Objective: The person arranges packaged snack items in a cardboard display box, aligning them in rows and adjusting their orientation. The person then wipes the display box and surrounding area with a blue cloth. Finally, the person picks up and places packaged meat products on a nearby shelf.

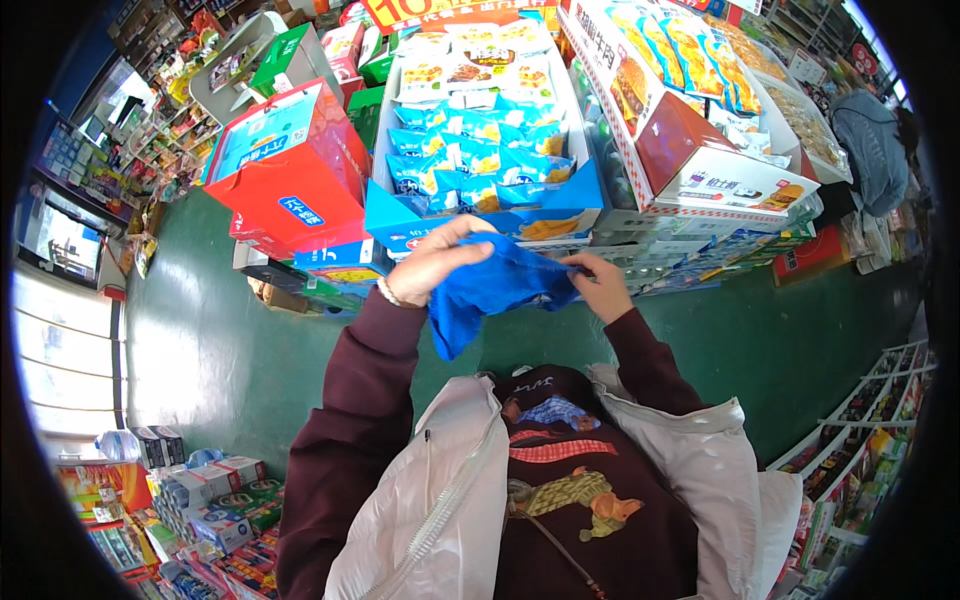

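Observation:
A blue cloth [499, 279] hangs between my two hands, in front of my chest. My left hand [439, 264] grips its upper left part, thumb on top, and a loose corner droops below that wrist. With thumb and fingers my right hand [598, 283] pinches the cloth's right end. Just beyond the cloth stands an open blue display box [480, 221] filled with small blue snack packets [480, 154] in rows. White snack packets [480, 64] lie behind them in the same box.
A red gift carton [300, 180] stands left of the display box. To the right sits a white and red carton [731, 176] of packaged food on stacked goods. Shelves [847, 450] line the lower right; boxed goods [225, 495] sit lower left. Green floor [225, 360] lies between.

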`<action>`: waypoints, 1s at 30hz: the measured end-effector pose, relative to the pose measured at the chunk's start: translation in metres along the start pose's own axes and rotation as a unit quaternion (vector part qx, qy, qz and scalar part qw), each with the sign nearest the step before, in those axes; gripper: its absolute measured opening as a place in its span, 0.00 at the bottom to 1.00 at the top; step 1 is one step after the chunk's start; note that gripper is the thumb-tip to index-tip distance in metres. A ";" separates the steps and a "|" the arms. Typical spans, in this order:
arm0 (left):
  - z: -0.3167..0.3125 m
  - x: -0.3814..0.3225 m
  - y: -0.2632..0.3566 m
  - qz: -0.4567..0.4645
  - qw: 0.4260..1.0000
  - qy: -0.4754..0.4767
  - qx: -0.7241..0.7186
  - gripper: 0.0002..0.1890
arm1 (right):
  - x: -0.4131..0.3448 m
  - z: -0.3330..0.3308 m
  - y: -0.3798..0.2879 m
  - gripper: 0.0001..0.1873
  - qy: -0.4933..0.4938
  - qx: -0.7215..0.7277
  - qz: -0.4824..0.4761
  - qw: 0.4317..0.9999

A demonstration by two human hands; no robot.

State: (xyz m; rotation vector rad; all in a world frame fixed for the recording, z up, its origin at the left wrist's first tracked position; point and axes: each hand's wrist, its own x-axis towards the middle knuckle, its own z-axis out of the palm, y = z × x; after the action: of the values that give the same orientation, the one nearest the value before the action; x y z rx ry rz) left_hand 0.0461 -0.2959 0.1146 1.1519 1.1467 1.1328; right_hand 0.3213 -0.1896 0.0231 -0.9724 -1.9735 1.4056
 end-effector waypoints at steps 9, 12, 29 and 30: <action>-0.044 -0.005 -0.041 -0.040 0.981 0.144 0.122 0.13 | -0.002 -0.032 0.014 0.13 0.032 0.142 0.073 0.987; -0.047 -0.004 -0.050 -0.058 0.986 0.133 0.087 0.12 | -0.003 -0.034 0.014 0.13 0.040 0.186 0.078 0.979; -0.050 -0.006 -0.071 -0.024 0.984 0.165 0.069 0.07 | -0.010 -0.050 -0.003 0.16 0.195 0.265 0.097 0.939; -0.049 -0.005 -0.072 -0.022 0.985 0.159 0.067 0.07 | -0.010 -0.049 -0.003 0.15 0.205 0.253 0.098 0.940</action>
State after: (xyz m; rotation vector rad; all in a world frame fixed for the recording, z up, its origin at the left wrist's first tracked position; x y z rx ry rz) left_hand 0.0007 -0.3027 0.0402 1.0654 1.5065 1.2515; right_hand 0.3633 -0.1704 0.0415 -1.1179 -1.1588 1.5562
